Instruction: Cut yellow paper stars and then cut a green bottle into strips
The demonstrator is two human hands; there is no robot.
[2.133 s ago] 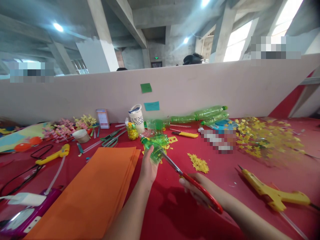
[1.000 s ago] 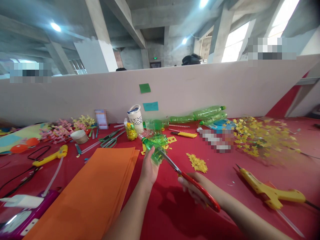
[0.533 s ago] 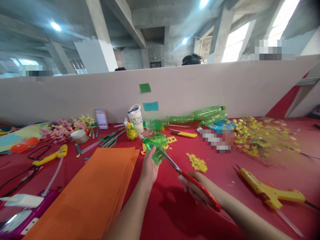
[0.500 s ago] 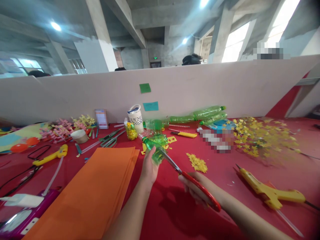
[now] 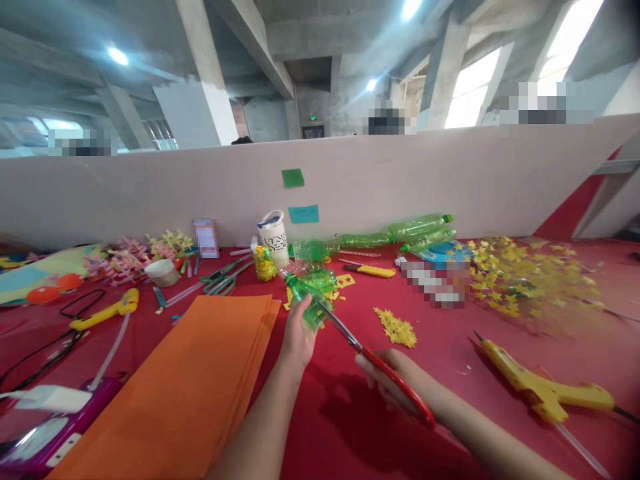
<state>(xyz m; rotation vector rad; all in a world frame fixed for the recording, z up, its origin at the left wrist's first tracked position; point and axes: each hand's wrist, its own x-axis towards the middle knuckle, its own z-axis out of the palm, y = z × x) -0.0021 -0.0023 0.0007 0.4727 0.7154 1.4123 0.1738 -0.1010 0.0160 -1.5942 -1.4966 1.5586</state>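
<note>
A cut piece of green plastic bottle (image 5: 314, 316) with its neck and cap is gripped by my left hand (image 5: 299, 333), thumb on top. My right hand (image 5: 395, 377) is wrapped round the red handles of long scissors (image 5: 349, 331). The scissor blades reach up and left to the bottle piece, at its right side; whether they are apart is too small to tell. Behind it lie more clear green plastic pieces (image 5: 325, 281) and yellow card scraps (image 5: 346, 281). A pile of small yellow stars (image 5: 397, 328) lies right of the scissors.
Orange sheets (image 5: 200, 373) cover the left front. Yellow glue guns (image 5: 545, 387) (image 5: 107, 311) lie on either side. Farther back are green-handled scissors (image 5: 223, 283), a yellow cutter (image 5: 373, 271), a white cup (image 5: 273, 243), green bottles (image 5: 420, 229) and yellow star sprays (image 5: 525, 280). A pale partition (image 5: 400, 173) stands behind.
The scissors' handles and my right hand have shifted slightly left. My left hand still holds the bottle piece. The whole view has shifted a little.
</note>
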